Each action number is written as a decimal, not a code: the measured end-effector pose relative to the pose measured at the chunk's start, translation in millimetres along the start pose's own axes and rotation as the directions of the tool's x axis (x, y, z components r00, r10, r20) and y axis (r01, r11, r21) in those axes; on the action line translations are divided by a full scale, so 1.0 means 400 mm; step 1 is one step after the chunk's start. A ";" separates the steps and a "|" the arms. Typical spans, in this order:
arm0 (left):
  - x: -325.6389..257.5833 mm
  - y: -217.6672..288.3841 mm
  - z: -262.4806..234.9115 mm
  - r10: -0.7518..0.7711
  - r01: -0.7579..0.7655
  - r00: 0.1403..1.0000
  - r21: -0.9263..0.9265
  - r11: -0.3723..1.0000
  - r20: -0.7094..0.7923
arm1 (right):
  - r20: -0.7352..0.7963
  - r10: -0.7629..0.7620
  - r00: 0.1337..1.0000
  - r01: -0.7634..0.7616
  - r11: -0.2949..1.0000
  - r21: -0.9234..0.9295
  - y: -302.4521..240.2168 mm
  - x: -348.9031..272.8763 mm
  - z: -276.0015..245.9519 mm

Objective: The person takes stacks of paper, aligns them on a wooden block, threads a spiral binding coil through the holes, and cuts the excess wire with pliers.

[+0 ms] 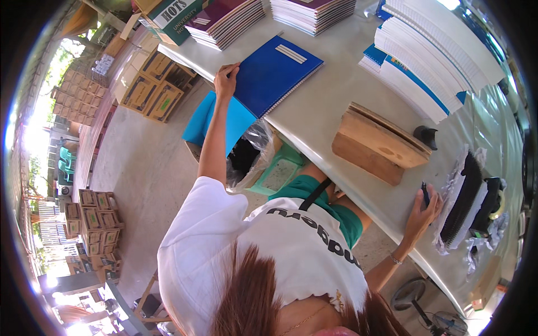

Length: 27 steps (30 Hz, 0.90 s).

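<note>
1. My left hand pinches the left edge of a blue notebook at the desk's edge.
2. My right hand is closed around a small black tool.
3. Near it sit a wooden block and black coils.
4. White notebooks are stacked beyond.

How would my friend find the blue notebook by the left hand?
Start at the big pale table. Along its near edge, left of the wooden block, the left hand touches a dark blue notebook. Unlike the stacked books beyond it, it's single, with white stripes on its cover.
</note>
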<state>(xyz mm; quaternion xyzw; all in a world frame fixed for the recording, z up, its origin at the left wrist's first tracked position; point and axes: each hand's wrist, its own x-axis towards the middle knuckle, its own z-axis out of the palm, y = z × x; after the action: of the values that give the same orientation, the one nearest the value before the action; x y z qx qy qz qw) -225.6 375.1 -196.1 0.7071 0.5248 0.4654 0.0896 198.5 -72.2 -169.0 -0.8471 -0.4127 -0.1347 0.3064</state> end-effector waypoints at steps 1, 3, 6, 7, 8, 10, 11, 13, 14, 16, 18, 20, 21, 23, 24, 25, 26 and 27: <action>0.004 0.000 -0.003 -0.002 0.002 1.000 -0.010 1.000 0.008 | -0.051 -0.036 0.998 0.038 0.998 0.056 -0.003 0.013 -0.005; 0.004 0.000 -0.001 -0.004 0.004 1.000 -0.021 1.000 0.015 | -0.152 -0.089 0.984 0.113 0.981 0.159 -0.074 0.064 -0.045; -0.009 0.000 -0.013 0.000 0.000 1.000 -0.005 1.000 0.009 | -0.074 -0.150 0.986 0.167 0.846 0.507 -0.212 0.107 -0.121; -0.011 -0.008 -0.016 0.009 -0.009 1.000 0.005 1.000 0.009 | -0.072 -0.191 0.979 0.187 0.691 0.699 -0.268 0.102 -0.153; -0.013 -0.014 -0.019 0.015 -0.016 1.000 0.013 1.000 0.007 | -0.082 -0.236 0.968 0.192 0.495 0.848 -0.334 0.096 -0.182; 0.004 0.003 0.007 0.051 -0.051 0.998 -0.006 0.999 0.022 | -0.082 -0.388 0.918 0.139 0.121 0.983 -0.390 0.077 -0.232; 0.004 -0.006 0.013 0.048 -0.047 0.998 -0.020 0.999 0.028 | -0.093 -0.459 0.883 0.112 0.015 0.994 -0.423 0.059 -0.253; 0.018 -0.008 0.006 0.043 -0.042 0.997 -0.007 0.999 0.062 | -0.142 -0.597 0.790 0.105 -0.096 0.990 -0.478 0.061 -0.319; 0.019 -0.014 -0.003 0.039 -0.041 0.996 0.022 0.999 0.081 | -0.186 -0.661 0.726 0.144 -0.118 0.982 -0.494 0.071 -0.350; 0.013 -0.024 -0.030 -0.070 0.062 0.989 0.060 0.996 0.131 | -0.294 -0.652 0.699 0.298 -0.107 0.948 -0.519 0.079 -0.364; 0.042 0.015 -0.021 -0.049 0.021 0.996 0.360 0.933 0.069 | -0.438 -0.387 0.812 0.445 -0.077 0.892 -0.619 0.074 -0.357; 0.102 0.139 0.030 0.120 -0.133 0.991 0.383 0.914 0.057 | -0.563 -0.189 0.804 0.571 -0.016 0.821 -0.673 0.075 -0.339; 0.136 0.165 0.014 0.247 -0.259 0.966 0.305 0.916 0.078 | -0.598 -0.234 0.767 0.610 -0.027 0.792 -0.667 0.086 -0.340; 0.198 0.274 0.024 0.384 -0.403 0.911 0.126 0.907 0.150 | -0.629 -0.437 0.643 0.685 -0.038 0.727 -0.628 0.133 -0.355; 0.214 0.340 0.020 0.448 -0.460 0.884 0.078 0.884 0.133 | -0.621 -0.553 0.555 0.751 0.013 0.660 -0.602 0.154 -0.371; 0.222 0.425 0.014 0.511 -0.515 0.852 0.008 0.857 0.119 | -0.603 -0.656 0.455 0.818 0.040 0.574 -0.574 0.173 -0.391; 0.228 0.530 0.018 0.577 -0.574 0.811 -0.065 0.817 0.093 | -0.575 -0.701 0.422 0.850 0.084 0.520 -0.556 0.188 -0.412; 0.230 0.607 0.007 0.586 -0.568 0.808 -0.183 0.803 0.066 | -0.561 -0.701 0.439 0.859 0.145 0.491 -0.538 0.204 -0.418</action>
<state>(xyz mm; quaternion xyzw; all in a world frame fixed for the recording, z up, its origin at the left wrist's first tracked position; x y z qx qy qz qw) -61.9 347.0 3.7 0.8505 0.2406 0.4667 0.0291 85.2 -25.9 87.8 -0.2861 -0.7730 -0.1814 0.5365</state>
